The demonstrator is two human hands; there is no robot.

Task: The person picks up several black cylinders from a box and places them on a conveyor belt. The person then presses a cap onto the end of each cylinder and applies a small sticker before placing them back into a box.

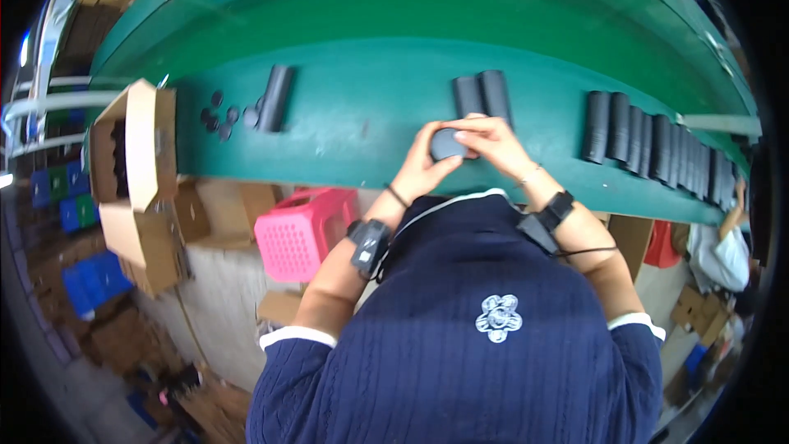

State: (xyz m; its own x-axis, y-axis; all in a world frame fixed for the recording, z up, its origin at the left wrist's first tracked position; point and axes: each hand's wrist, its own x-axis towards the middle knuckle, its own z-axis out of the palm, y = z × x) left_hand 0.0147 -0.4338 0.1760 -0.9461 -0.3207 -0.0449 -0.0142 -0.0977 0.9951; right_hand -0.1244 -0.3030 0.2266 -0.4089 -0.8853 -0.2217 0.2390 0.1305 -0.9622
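A dark tube is between my hands near the front edge of the bench, its flat round grey end turned up toward me. How far it extends below is hidden by my fingers. My left hand wraps round its left and near side. From the right, my right hand grips its rim with thumb and fingers. Just beyond the hands, two black tubes, a shorter one and a longer one, lie side by side. Further left lies another black tube, beside several small black round caps.
Several black tubes line the right of the green bench. An open cardboard box stands at its left end. Below are a pink plastic stool and more cartons. Another person's arm shows at the far right.
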